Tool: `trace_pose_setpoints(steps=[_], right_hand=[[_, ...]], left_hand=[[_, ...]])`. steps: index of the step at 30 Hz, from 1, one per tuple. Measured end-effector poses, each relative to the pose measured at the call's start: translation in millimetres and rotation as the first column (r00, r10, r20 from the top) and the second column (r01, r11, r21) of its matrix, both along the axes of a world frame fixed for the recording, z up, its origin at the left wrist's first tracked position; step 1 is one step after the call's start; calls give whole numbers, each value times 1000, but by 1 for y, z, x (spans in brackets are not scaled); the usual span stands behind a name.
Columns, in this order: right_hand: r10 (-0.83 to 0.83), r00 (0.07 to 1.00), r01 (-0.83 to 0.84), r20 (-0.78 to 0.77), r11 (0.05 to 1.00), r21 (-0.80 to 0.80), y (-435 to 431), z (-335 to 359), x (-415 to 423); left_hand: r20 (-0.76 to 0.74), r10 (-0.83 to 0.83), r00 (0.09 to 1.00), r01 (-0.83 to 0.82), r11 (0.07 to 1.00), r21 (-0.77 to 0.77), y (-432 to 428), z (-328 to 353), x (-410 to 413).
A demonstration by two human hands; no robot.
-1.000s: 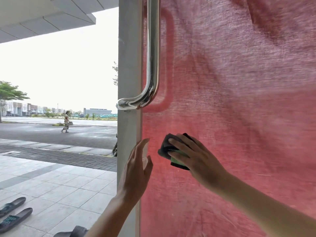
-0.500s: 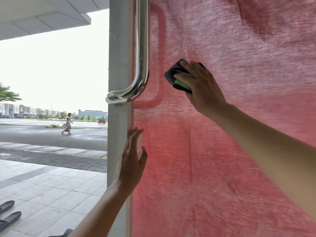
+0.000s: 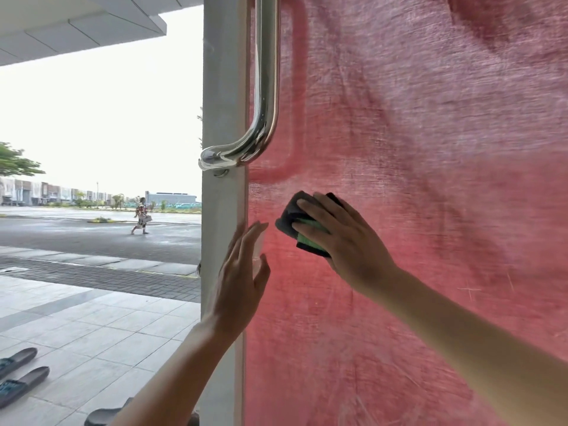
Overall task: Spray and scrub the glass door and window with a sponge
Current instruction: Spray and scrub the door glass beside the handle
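Sponge [image 3: 290, 216] gripped against the glass [image 3: 415, 133] by our right hand [image 3: 347, 241], fingers curled; our left hand [image 3: 242, 272] lies flat, fingers straight, palm hidden.

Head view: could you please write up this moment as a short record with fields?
Surface: glass door, red cloth showing through
Right hand: holds dark-and-green sponge against the glass, below the handle
Left hand: fingers straight, flat at the door frame edge
Floor: sandals, lower left
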State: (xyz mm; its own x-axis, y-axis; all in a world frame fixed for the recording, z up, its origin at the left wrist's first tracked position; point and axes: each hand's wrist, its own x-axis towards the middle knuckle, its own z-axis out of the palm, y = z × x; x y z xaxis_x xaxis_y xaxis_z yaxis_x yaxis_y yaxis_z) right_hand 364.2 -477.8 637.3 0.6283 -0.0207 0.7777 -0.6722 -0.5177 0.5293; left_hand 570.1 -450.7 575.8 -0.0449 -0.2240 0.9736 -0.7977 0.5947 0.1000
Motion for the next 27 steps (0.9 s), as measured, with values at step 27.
trace_pose_setpoints(steps=[27], right_hand=[[-108,930,82,350,993,90,26,-53,-157]], left_hand=[[-102,-117,988,141,952,274,77,-69,-132]])
